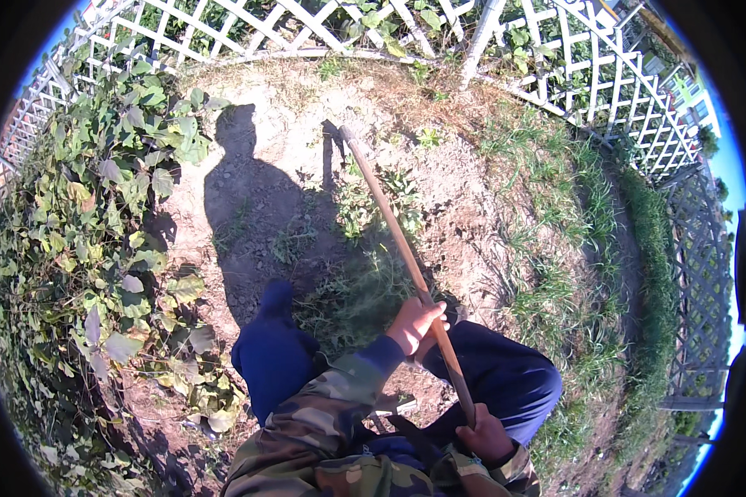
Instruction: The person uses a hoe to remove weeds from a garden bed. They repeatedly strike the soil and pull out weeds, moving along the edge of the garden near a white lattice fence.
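A long wooden tool handle [388,214] slants from my lap up to the middle of the view. My left hand [415,323] is closed around its middle, over my bent knee. Near the handle's lower end, my right hand [486,435] grips it close to my waist. The handle's far end is over pale, dry soil beside low green weeds [373,292]. What tool head it carries, I cannot tell. Camouflage sleeves cover my arms.
Leafy plants [118,205] grow densely on the left. A white lattice fence [323,31] curves across the top and right. Grass tufts [547,298] line the right side of the bare soil [460,236]. My shadow falls ahead.
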